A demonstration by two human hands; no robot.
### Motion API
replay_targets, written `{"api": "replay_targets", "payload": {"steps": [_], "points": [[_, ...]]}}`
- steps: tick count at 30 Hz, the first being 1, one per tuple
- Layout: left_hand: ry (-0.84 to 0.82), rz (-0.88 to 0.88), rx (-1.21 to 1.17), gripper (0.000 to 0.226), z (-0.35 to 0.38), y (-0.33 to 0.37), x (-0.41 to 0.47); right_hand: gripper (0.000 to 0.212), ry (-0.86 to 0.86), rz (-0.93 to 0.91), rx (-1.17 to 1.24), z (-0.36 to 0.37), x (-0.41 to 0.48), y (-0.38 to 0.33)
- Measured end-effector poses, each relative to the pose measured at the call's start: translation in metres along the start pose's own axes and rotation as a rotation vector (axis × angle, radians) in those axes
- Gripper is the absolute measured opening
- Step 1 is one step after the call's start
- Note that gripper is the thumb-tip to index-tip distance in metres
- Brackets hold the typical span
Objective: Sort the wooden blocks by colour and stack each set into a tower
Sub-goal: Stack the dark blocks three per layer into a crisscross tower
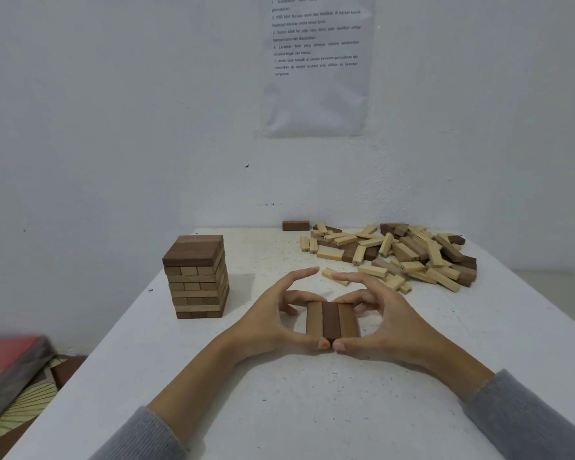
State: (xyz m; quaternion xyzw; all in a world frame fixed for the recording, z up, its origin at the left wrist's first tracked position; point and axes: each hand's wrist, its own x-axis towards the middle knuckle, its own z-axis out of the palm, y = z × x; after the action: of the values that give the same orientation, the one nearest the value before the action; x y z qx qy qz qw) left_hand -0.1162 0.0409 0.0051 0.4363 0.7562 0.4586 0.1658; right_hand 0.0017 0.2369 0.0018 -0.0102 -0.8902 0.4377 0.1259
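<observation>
Three brown wooden blocks (332, 319) lie side by side as one flat row on the white table (279, 410), near its middle. My left hand (273, 322) presses the row's left side and near end. My right hand (384, 322) presses its right side, and both thumbs meet at the near end. A tower of brown blocks (198, 277) stands at the table's left, several layers high. A loose heap of pale and brown blocks (402, 255) lies at the back right.
One single brown block (295, 225) rests against the wall at the table's far edge. A printed paper sheet (316, 61) hangs on the white wall. Left of the table, lower down, sit a red-topped object (10, 363) and a patterned mat (27, 403).
</observation>
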Motion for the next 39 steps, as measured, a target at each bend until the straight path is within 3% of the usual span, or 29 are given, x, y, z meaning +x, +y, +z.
{"api": "replay_targets", "payload": {"steps": [3,13,24,39], "points": [[0.024,-0.01,-0.063,0.096,-0.002,0.004,-0.003,0.085,0.013,-0.02,0.017,-0.001,-0.002,-0.008],[0.148,0.2,0.118,0.1,-0.037,0.054,-0.021,0.079,0.088,-0.248,-0.006,-0.016,0.001,-0.063],[0.233,0.31,0.299,0.103,-0.132,0.092,-0.039,0.077,0.13,-0.466,-0.006,-0.006,0.054,-0.146],[0.19,0.083,0.226,0.1,-0.203,0.019,-0.036,0.076,0.027,-0.353,0.061,0.072,0.139,-0.143]]}}
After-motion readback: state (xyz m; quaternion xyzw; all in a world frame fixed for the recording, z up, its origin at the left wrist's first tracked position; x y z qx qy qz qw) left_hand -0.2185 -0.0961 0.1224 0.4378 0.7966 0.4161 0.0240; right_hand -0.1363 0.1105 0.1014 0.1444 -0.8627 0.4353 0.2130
